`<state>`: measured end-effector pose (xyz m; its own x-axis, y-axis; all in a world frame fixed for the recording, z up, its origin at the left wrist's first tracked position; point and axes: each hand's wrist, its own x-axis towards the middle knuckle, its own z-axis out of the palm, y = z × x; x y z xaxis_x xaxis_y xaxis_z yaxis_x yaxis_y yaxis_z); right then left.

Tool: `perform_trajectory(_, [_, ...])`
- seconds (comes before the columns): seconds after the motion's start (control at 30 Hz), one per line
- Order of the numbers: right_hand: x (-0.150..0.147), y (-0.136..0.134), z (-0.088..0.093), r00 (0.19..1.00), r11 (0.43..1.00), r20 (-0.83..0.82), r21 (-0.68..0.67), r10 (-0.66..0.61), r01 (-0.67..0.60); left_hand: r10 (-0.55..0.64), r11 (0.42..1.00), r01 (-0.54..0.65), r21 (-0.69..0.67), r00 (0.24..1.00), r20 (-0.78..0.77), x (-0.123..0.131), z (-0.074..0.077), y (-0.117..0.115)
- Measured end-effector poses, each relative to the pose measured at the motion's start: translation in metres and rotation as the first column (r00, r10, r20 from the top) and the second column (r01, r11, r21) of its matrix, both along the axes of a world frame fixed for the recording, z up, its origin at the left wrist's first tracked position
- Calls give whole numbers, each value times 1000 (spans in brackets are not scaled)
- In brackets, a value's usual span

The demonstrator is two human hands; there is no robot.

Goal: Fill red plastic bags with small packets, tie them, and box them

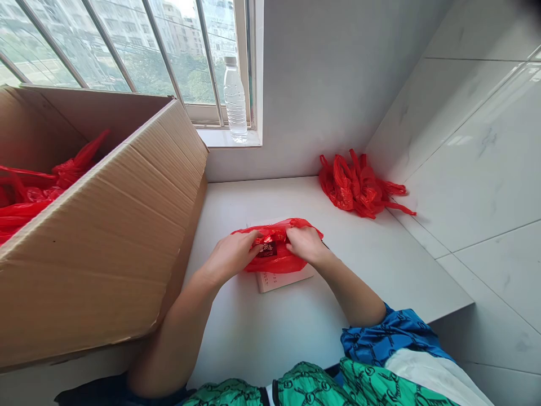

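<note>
My left hand [230,256] and my right hand [306,243] both grip a thin red plastic bag [276,262] from either side, at the middle of the white counter. The bag is bunched around or over a flat white box [286,280] with small printing, whose lower edge shows beneath it. A small dark red label or packet [267,248] shows through the plastic between my hands. Most of the white box is hidden by the bag.
A large open cardboard box [105,237] filled with red bags [29,200] stands to my left. A heap of red plastic bags [357,186] lies on the counter at the far right corner. A water bottle [234,98] stands on the windowsill; tiled walls border the right.
</note>
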<state>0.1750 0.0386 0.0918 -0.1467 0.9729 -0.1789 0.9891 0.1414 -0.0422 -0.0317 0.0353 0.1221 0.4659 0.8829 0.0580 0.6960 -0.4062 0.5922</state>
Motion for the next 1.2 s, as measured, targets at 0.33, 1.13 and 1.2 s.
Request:
perform_trajectory(0.33, [31,-16,43,994,975,-98,213,-49,70,-23,986,67,150,960,-278,-6,29,-15])
perform_trajectory(1.13, [66,-2,53,902,883,-421,382,-98,274,72,898,-318,303,787,612,-4,55,-28])
perform_trajectory(1.2, [66,-15,66,770,784,-628,531,109,321,98,936,-317,155,655,749,-3,58,-28])
